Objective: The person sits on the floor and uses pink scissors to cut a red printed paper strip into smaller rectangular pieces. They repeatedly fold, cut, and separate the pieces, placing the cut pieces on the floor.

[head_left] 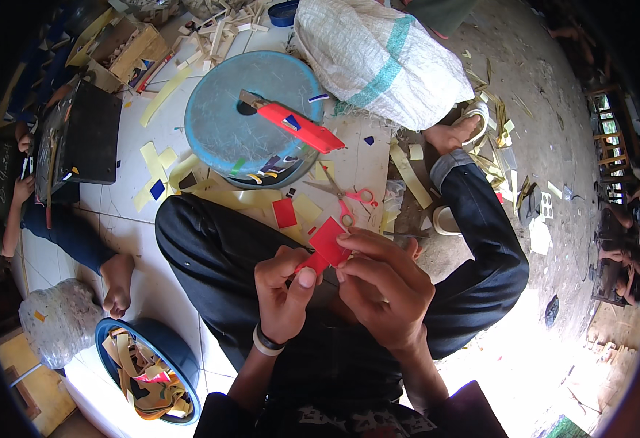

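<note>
Both my hands are raised over my crossed legs. In my left hand (285,288), a small red strip (312,263) is pinched between thumb and fingers. Thumb and fingertips of my right hand (387,285) grip the edge of a flat red square (328,239), which touches the strip's upper end; whether the two are joined I cannot tell. Another red square (285,213) lies just beyond my left hand. Farther off, a red utility knife (301,127) with its blade out rests on an upturned blue tub (217,109). Scissors with pink handles (346,208) lie open on the floor.
Yellowish strips (409,175) and scraps litter the floor. A white woven sack (363,66) slumps at the far side. At left, a blue bucket (188,358) holds offcuts. Another person's foot (118,281) is near it, beside a black box (90,135).
</note>
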{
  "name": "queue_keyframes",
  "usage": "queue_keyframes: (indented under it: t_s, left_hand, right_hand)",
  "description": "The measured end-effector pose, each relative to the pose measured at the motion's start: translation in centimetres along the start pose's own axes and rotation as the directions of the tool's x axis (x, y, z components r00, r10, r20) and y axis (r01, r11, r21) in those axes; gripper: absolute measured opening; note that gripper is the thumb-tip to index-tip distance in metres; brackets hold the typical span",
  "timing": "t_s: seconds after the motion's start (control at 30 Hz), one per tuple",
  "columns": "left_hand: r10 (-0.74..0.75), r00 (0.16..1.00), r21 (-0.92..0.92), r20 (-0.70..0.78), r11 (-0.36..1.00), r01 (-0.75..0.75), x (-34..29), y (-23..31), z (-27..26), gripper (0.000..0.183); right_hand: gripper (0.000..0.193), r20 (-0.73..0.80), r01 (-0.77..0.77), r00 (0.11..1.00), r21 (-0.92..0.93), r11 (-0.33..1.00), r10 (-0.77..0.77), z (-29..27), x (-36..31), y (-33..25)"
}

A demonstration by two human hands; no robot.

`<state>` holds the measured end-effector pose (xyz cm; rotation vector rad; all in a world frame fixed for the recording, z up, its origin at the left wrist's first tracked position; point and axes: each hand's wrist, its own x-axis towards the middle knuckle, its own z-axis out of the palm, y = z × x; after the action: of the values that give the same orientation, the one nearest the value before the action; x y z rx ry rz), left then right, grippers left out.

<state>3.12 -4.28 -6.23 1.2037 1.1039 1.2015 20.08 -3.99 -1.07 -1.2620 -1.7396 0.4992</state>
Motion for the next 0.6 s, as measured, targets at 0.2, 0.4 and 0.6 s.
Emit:
queue_keyframes:
  t_s: [0.2, 0.4, 0.6]
  left_hand:
    - [0.003, 1.0, 0.025, -0.007, 1.0, -0.003, -0.01, 0.02, 0.02, 0.041]
    - [0.001, 1.0, 0.023, -0.009, 1.0, -0.001, -0.01, -0.06, -0.03, 0.041]
    - [0.046, 0.999, 0.056, 0.021, 0.997, -0.047, 0.14, -0.08, -0.05, 0.058]
  right_hand:
    - [0.023, 0.006, 0.023, 1.0, -0.035, 0.999, -0.023, 0.0, -0.05, -0.02]
    - [0.023, 0.007, 0.023, 1.0, -0.079, 0.997, -0.022, 0.03, 0.01, -0.2]
    - [0.022, 0.004, 0.012, 1.0, -0.077, 0.997, -0.012, 0.04, 0.1, -0.25]
